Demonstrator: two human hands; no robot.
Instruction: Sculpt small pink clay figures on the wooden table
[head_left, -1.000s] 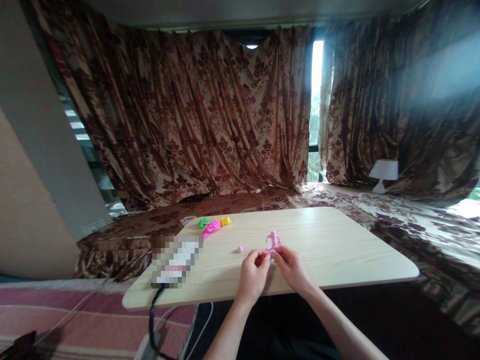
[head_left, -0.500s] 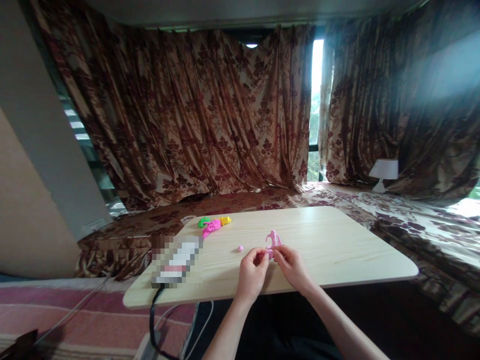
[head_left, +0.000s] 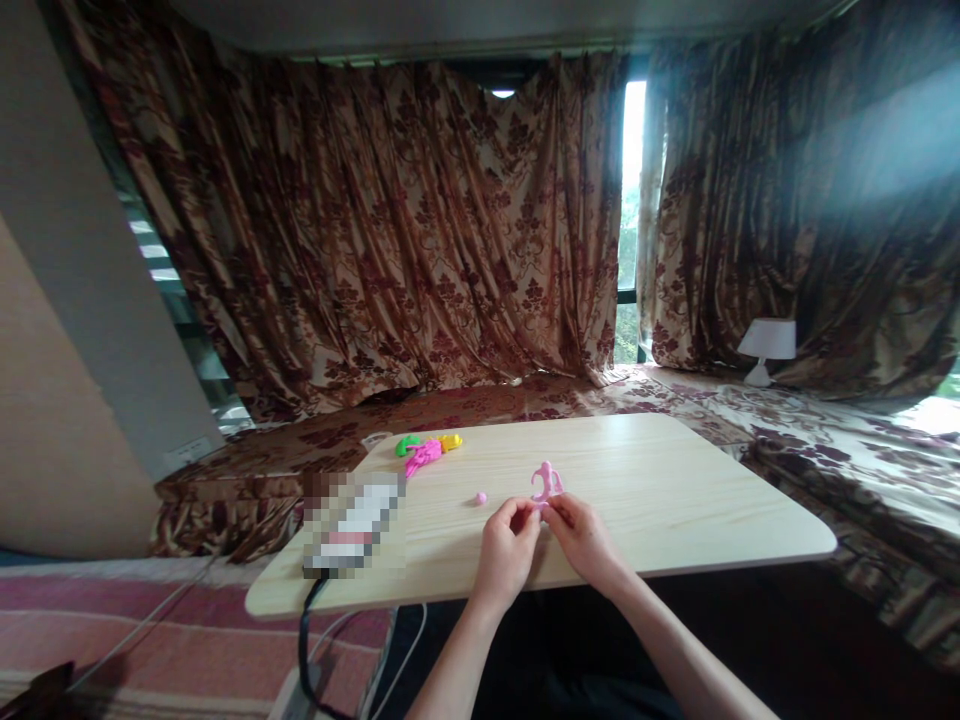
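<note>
Over the front half of the table, my left hand (head_left: 507,545) and my right hand (head_left: 585,540) meet with fingertips pinched together. Both are closed on a small pink piece (head_left: 541,506), mostly covered by the fingers, so its kind is unclear. Just beyond the fingertips is a pink monkey-shaped figure (head_left: 547,478) with curved arms; whether it touches the hands I cannot tell. A small pink ball (head_left: 481,498) rests on the wood to the left of my hands.
A pale wooden table (head_left: 675,490) spans the middle. Toward its back left lie bright pink (head_left: 424,455), green (head_left: 407,446) and yellow (head_left: 451,442) plastic pieces. A blurred-out flat object (head_left: 356,525) with a black cable (head_left: 304,640) occupies the left side. A white lamp (head_left: 766,345) stands far right.
My fingertips have drawn slightly closer together, and less of the small pink piece shows between them. The ball, the monkey-shaped figure and the coloured pieces stay where they were.
</note>
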